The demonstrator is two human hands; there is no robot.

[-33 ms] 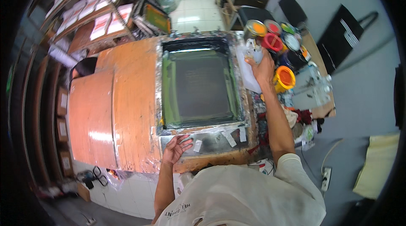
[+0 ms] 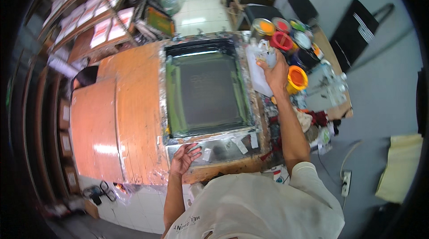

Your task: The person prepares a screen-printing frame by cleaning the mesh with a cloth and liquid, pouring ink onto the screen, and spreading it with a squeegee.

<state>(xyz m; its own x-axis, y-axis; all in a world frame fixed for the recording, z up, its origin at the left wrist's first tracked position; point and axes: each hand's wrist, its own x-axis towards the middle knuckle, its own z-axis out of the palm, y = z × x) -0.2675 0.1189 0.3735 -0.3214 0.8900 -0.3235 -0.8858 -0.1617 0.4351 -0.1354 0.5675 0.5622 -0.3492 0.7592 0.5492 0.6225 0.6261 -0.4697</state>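
Just right of the upper centre, a small pale object (image 2: 269,55), its kind unclear, is gripped by the right hand (image 2: 278,71), near a white sheet (image 2: 259,78) and a yellow ink tub (image 2: 292,88). At lower centre, the left hand (image 2: 182,160) is held empty, fingers loosely spread, by the centrally placed printing screen (image 2: 208,91).
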